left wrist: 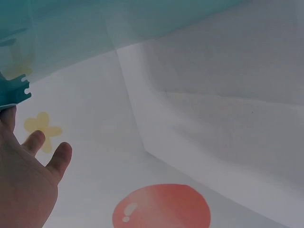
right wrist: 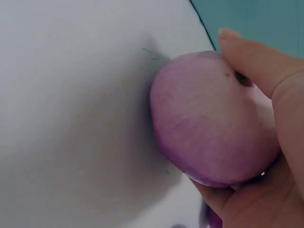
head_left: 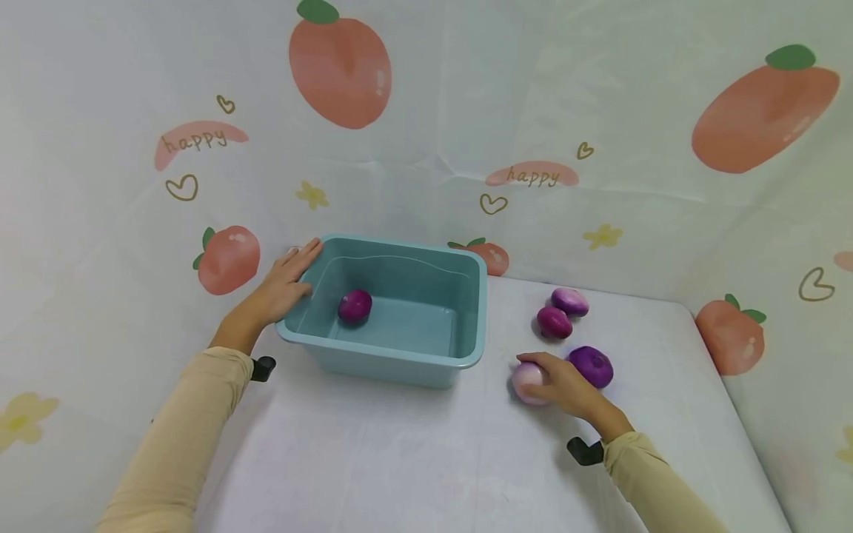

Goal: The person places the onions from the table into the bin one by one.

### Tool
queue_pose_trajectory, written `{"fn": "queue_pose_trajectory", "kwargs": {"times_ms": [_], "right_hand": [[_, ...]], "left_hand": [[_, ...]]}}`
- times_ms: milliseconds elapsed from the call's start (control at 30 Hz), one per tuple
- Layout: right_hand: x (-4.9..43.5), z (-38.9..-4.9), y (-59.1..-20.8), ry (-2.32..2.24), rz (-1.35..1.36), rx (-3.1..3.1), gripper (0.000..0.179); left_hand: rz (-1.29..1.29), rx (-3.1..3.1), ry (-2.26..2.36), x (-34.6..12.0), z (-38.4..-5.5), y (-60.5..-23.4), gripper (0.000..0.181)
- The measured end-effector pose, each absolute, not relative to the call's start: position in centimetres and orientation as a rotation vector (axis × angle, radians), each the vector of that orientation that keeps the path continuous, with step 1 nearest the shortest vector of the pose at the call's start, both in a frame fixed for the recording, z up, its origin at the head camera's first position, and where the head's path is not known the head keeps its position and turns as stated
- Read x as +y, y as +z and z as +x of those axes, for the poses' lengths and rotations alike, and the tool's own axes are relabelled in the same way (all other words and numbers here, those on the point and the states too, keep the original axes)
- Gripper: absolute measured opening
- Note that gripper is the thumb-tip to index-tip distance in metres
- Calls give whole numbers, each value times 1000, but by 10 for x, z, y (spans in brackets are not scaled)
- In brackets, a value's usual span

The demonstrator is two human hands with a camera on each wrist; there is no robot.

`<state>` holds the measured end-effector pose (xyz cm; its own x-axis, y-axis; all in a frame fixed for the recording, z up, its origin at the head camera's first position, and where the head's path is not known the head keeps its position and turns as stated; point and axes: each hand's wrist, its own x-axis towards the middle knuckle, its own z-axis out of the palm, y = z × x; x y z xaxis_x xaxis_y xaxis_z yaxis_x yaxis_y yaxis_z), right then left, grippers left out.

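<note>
White cloth (head_left: pixel 413 189) printed with peaches, hearts and the word "happy" hangs behind a white tabletop (head_left: pixel 393 466). On it sits a blue-green tub (head_left: pixel 386 370), open side up, with one dark vegetable (head_left: pixel 355 306) inside, near its left end. At the tub's left rim, the person's left hand (head_left: pixel 280 289) rests with fingers extended, not wrapped round anything, probably to steady it. To the tub's right, the right hand (head_left: pixel 563 385) holds a pale purple vegetable (right wrist: pixel 204 118); its grip is parted just to the vegetable's width, thumb and fingers on opposite sides, presumably so the round shape cannot roll. Whether it is lifted is unclear. Farther right of the tub, a magenta vegetable (head_left: pixel 554 323), a lilac vegetable (head_left: pixel 569 301) and a deep purple vegetable (head_left: pixel 591 367) lie loose, seemingly kept within the right arm's reach.
</note>
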<state>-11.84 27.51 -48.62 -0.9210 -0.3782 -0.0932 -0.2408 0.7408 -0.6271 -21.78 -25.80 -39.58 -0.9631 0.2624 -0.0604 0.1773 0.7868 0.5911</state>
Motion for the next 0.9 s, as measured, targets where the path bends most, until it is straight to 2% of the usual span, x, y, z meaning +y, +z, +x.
{"fn": "queue_pose_trajectory", "kwargs": {"times_ms": [367, 567, 700, 900], "right_hand": [[269, -114, -494, -1031, -505, 2690, 43], [269, -114, -493, -992, -511, 2703, 63], [271, -117, -486, -959, -478, 2738, 65], [269, -128, -454, -1099, -498, 2798, 76]], "left_hand": [[350, 2828, 923, -257, -218, -395, 83], [338, 2819, 931, -257, -218, -394, 83], [348, 2816, 933, -257, -217, -395, 83], [351, 2824, 942, -257, -218, -396, 82]]}}
